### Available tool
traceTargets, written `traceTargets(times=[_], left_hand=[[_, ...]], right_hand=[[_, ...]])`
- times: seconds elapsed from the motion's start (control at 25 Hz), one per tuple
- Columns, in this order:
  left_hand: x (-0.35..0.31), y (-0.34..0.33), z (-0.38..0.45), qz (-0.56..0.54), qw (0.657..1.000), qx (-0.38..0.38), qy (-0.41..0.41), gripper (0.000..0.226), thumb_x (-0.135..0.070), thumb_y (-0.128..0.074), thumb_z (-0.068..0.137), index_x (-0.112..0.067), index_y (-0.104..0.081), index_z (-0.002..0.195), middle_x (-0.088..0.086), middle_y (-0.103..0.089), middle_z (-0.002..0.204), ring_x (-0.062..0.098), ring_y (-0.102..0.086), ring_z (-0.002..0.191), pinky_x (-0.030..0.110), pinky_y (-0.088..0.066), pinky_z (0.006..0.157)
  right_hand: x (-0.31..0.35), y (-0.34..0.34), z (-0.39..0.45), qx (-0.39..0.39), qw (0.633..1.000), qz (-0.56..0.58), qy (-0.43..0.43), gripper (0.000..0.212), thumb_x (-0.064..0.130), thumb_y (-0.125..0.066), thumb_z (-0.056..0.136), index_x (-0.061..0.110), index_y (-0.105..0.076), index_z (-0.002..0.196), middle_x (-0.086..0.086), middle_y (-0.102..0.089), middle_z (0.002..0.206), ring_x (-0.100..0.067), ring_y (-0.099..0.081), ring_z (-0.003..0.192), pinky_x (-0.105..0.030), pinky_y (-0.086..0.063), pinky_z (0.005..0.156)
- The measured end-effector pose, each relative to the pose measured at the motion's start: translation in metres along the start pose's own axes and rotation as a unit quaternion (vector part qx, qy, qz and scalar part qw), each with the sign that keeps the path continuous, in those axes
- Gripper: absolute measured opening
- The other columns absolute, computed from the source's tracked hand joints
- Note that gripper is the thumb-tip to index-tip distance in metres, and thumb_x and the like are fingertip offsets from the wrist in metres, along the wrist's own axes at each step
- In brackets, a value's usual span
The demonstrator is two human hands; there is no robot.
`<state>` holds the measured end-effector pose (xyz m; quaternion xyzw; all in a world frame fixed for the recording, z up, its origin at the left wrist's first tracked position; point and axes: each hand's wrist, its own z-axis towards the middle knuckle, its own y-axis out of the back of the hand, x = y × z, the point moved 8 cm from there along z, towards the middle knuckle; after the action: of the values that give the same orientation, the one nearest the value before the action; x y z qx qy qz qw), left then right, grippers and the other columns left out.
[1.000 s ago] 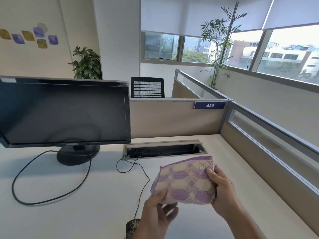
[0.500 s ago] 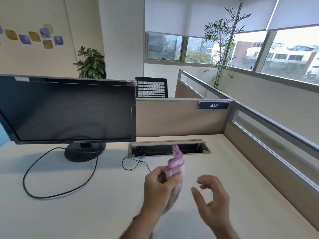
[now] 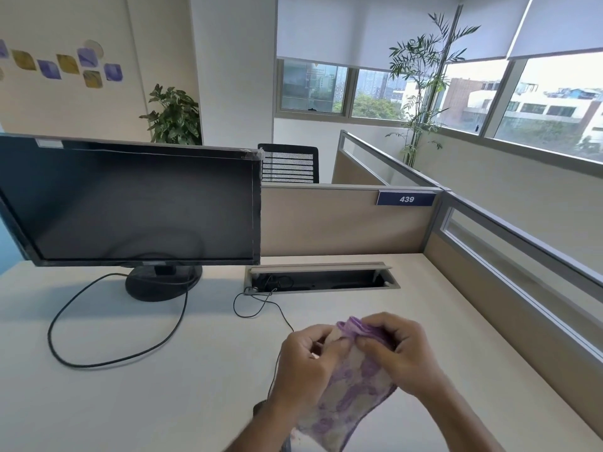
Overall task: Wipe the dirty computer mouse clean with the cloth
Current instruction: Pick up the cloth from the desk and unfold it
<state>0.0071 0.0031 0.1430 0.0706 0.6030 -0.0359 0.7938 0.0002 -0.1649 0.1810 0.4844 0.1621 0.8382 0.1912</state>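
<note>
I pinch the top edge of the cloth (image 3: 350, 396) with both my left hand (image 3: 306, 363) and right hand (image 3: 396, 355), fingers curled tight on it above the near desk (image 3: 130, 402), while the mouse (image 3: 259, 407) barely peeks out beneath my left wrist.

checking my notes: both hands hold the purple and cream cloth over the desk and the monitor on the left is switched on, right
Not quite. In the head view the monitor on the left is dark, showing no picture, so it does not look switched on. The rest holds: the left hand and right hand both hold the purple and cream cloth over the desk.
</note>
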Motion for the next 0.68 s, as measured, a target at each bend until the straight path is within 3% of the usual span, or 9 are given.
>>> traceTargets(times=[0.08, 0.16, 0.28, 0.36, 0.48, 0.52, 0.6, 0.68], left_hand=[[-0.002, 0.009, -0.005, 0.064, 0.993, -0.098, -0.011, 0.024, -0.045, -0.075, 0.088, -0.025, -0.074, 0.076, -0.013, -0.069, 0.061, 0.006, -0.058, 0.049, 0.023, -0.046, 0.045], [-0.004, 0.008, -0.011, 0.079, 0.986, -0.145, -0.002, 0.024, -0.042, -0.075, 0.090, -0.026, -0.073, 0.072, -0.012, -0.073, 0.068, 0.007, -0.067, 0.059, 0.025, -0.056, 0.054], [0.001, -0.005, -0.013, -0.036, 0.993, -0.103, 0.049, 0.020, -0.026, -0.062, 0.095, -0.020, -0.075, 0.081, 0.003, -0.077, 0.076, 0.019, -0.074, 0.075, 0.041, -0.063, 0.063], [0.001, -0.015, -0.015, -0.152, 0.985, -0.043, 0.071, 0.030, -0.019, -0.047, 0.089, -0.014, -0.077, 0.090, 0.014, -0.078, 0.085, 0.028, -0.076, 0.085, 0.038, -0.063, 0.065], [0.003, -0.019, -0.021, -0.143, 0.987, 0.029, 0.069, 0.040, -0.027, -0.043, 0.087, -0.018, -0.078, 0.103, 0.010, -0.079, 0.095, 0.025, -0.076, 0.091, 0.034, -0.062, 0.071], [0.008, -0.014, -0.022, -0.115, 0.991, 0.024, 0.071, 0.039, -0.036, -0.046, 0.085, -0.024, -0.079, 0.102, 0.006, -0.079, 0.094, 0.022, -0.076, 0.088, 0.035, -0.062, 0.071], [0.026, 0.013, -0.026, -0.076, 0.993, -0.038, 0.076, 0.044, -0.053, -0.051, 0.076, -0.025, -0.080, 0.093, 0.003, -0.079, 0.088, 0.022, -0.075, 0.080, 0.034, -0.058, 0.068], [0.049, 0.049, -0.037, -0.025, 0.993, -0.097, 0.060, 0.046, -0.058, -0.053, 0.077, -0.023, -0.079, 0.091, 0.001, -0.078, 0.084, 0.020, -0.073, 0.078, 0.027, -0.057, 0.068]], right_hand=[[0.004, 0.001, -0.006, -0.079, 0.992, -0.100, 0.002, 0.030, 0.003, -0.083, 0.075, 0.031, -0.073, 0.083, 0.017, -0.072, 0.079, -0.005, -0.068, 0.071, -0.013, -0.051, 0.059], [0.015, -0.008, -0.015, -0.126, 0.976, -0.176, 0.035, 0.033, -0.005, -0.083, 0.069, 0.025, -0.072, 0.079, 0.019, -0.069, 0.069, -0.001, -0.065, 0.065, -0.011, -0.049, 0.057], [0.023, -0.018, -0.026, -0.144, 0.978, -0.137, 0.061, 0.030, -0.001, -0.083, 0.073, 0.023, -0.075, 0.089, 0.022, -0.071, 0.080, -0.005, -0.068, 0.076, -0.021, -0.055, 0.064], [0.020, -0.019, -0.029, -0.156, 0.984, -0.082, 0.031, 0.027, 0.013, -0.085, 0.077, 0.029, -0.073, 0.095, 0.021, -0.073, 0.084, -0.010, -0.071, 0.079, -0.020, -0.056, 0.066], [0.005, -0.016, -0.028, -0.173, 0.984, 0.004, -0.053, 0.011, 0.027, -0.079, 0.084, 0.035, -0.072, 0.084, 0.015, -0.075, 0.078, -0.008, -0.071, 0.073, -0.025, -0.057, 0.062], [0.001, -0.015, -0.026, -0.146, 0.987, 0.021, -0.071, 0.007, 0.039, -0.074, 0.085, 0.034, -0.073, 0.081, 0.013, -0.075, 0.075, -0.008, -0.071, 0.070, -0.027, -0.057, 0.061], [-0.008, -0.016, -0.016, -0.016, 0.995, -0.079, -0.059, 0.037, 0.064, -0.059, 0.082, 0.030, -0.071, 0.076, 0.011, -0.072, 0.069, -0.007, -0.067, 0.064, -0.026, -0.054, 0.057], [-0.031, -0.028, -0.015, 0.165, 0.949, -0.263, -0.057, 0.046, 0.068, -0.058, 0.085, 0.025, -0.068, 0.074, 0.007, -0.071, 0.066, -0.008, -0.063, 0.062, -0.020, -0.048, 0.056]])
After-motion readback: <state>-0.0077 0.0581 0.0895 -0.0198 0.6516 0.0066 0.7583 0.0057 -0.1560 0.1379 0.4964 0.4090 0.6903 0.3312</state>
